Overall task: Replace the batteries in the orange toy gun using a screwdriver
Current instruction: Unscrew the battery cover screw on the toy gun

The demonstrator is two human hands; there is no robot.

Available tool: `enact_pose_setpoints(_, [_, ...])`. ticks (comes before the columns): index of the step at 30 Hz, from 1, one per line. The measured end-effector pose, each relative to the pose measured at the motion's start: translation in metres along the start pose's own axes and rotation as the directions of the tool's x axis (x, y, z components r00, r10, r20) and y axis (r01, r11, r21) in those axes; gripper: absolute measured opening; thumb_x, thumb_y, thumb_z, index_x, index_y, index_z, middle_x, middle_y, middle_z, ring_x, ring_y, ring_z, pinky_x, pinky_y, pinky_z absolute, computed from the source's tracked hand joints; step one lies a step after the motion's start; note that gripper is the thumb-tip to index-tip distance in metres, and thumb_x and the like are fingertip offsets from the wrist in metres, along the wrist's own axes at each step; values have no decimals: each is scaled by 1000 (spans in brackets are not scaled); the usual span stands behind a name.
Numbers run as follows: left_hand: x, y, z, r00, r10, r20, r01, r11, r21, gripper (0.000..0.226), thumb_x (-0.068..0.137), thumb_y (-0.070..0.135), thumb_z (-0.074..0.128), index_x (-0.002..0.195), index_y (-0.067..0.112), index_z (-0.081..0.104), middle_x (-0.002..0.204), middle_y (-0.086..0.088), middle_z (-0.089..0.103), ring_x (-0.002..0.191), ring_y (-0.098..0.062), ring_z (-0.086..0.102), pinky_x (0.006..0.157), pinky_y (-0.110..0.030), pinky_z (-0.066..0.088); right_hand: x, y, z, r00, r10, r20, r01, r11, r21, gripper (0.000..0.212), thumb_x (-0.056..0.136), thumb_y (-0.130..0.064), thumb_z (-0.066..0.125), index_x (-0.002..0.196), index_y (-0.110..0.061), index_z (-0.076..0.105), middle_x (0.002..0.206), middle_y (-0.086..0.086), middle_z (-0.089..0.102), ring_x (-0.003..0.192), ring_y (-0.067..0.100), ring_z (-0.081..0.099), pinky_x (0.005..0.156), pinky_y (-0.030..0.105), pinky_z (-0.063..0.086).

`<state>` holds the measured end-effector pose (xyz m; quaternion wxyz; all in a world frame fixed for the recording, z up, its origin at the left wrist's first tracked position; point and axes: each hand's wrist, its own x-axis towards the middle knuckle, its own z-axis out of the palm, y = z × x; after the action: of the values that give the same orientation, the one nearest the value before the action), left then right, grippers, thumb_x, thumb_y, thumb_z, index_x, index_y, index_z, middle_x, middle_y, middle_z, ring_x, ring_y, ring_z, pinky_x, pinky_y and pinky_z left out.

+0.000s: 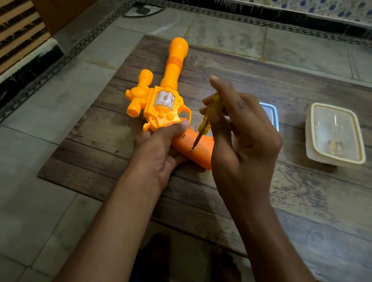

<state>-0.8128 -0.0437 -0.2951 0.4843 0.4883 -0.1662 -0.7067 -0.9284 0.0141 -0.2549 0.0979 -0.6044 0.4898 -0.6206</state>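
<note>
An orange toy gun [162, 101] lies flat left of centre on a wood-grain board [294, 197], its long barrel pointing toward the top of the frame and its darker orange grip angled toward the lower right. The left hand [156, 153] curls around the gun where grip meets body, while the right hand [242, 138] pinches a yellow-handled screwdriver [204, 121], tip touching the grip. At right sit a cream lidded container [335, 135] and, partly hidden behind the right hand, a grey-blue lid [272, 115].
</note>
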Motion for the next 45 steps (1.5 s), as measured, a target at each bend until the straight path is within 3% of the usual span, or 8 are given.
enact_pose_setpoints(3, [1,0,-1,1000,-9,-9,9,1000,-14,52,92,-2,73,141,9,60,118,-19,75,107,-35,75,56,-46,65,0,-3,0,999,-10,-42,8,998,-58,30,93,-5,75,122,-4,72,101,12,63,91,18,66,74,37,58])
enact_pose_setpoints(10, [-1,0,2,1000,-2,18,2,1000,-16,41,93,-4,70,132,9,65,92,-11,78,95,-31,75,59,-47,67,0,1,-1,1000,21,15,-22,999,46,39,92,12,59,129,1,67,108,11,71,102,24,71,83,47,59])
enact_pose_setpoints(14, [-1,0,1,1000,11,7,-11,1000,-18,50,94,-4,69,141,11,60,115,-18,76,110,-37,74,62,-51,67,1,-2,0,1000,-11,-16,11,1000,-29,26,93,-3,72,119,-3,73,100,13,63,92,21,67,75,39,58])
enact_pose_setpoints(18, [1,-2,-1,1000,4,13,-4,1000,-19,53,93,-2,71,144,9,60,117,-19,77,112,-36,76,65,-50,66,1,2,0,1000,-13,7,13,1000,1,36,92,9,63,125,0,69,104,14,66,97,24,70,78,45,59])
enact_pose_setpoints(33, [-2,0,0,1000,5,11,-5,1000,-7,39,94,-4,69,130,9,64,79,-7,80,88,-27,75,53,-43,64,-1,0,1,1000,-14,-3,14,1000,2,32,96,2,66,128,0,68,105,14,64,95,25,69,78,44,59])
enact_pose_setpoints(37, [-3,1,1,1000,-1,21,2,1000,-8,40,93,-4,70,131,8,65,88,-11,79,93,-30,76,59,-47,67,0,1,2,999,-28,-29,26,999,-38,38,92,5,70,129,-1,68,100,15,62,91,24,67,75,44,58])
enact_pose_setpoints(42, [-2,1,2,1000,7,19,-7,1000,-8,40,94,-4,69,131,11,63,71,-3,79,81,-24,76,55,-43,65,-2,2,2,1000,-20,3,20,1000,6,40,95,5,63,135,0,64,105,13,65,96,28,69,79,46,58])
enact_pose_setpoints(45, [-2,1,1,1000,7,20,-6,1000,-8,37,94,-4,70,128,9,65,84,-9,81,97,-32,77,60,-47,67,-1,1,2,999,-30,-22,29,999,-46,38,93,0,71,130,-2,68,99,13,61,89,25,66,75,43,58])
